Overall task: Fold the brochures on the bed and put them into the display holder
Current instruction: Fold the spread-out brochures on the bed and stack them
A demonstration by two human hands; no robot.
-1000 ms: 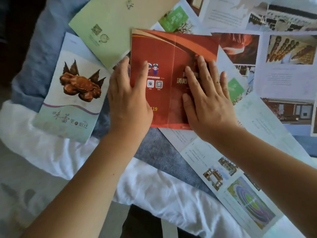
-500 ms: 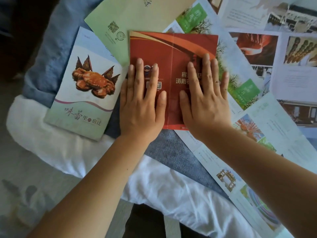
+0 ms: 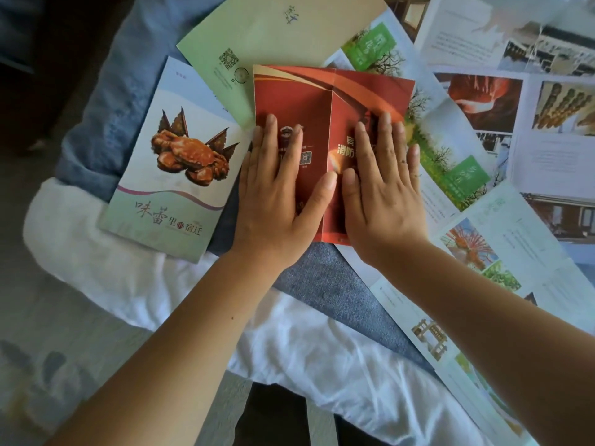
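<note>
A red brochure [image 3: 331, 94] lies on the bed, showing two panels with a vertical crease down its middle. My left hand [image 3: 278, 194] lies flat on its left panel, fingers spread. My right hand [image 3: 383, 191] lies flat on its right panel, fingers pointing away from me. Both palms press the paper down; neither grips it. A folded brochure with a crab picture [image 3: 175, 162] lies to the left. A pale green brochure [image 3: 273, 37] sits behind, partly under the red one. No display holder is in view.
Several unfolded brochures [image 3: 515, 130] with photos cover the right side of the bed. A grey-blue blanket [image 3: 325, 284] and white sheet [image 3: 322, 365] lie under my forearms. The bed's edge and floor [image 3: 38, 317] are at the left.
My left hand has slid from the red brochure's left edge onto its left panel. Both hands have come closer to the crease, thumbs nearly meeting. The camera view has shifted.
</note>
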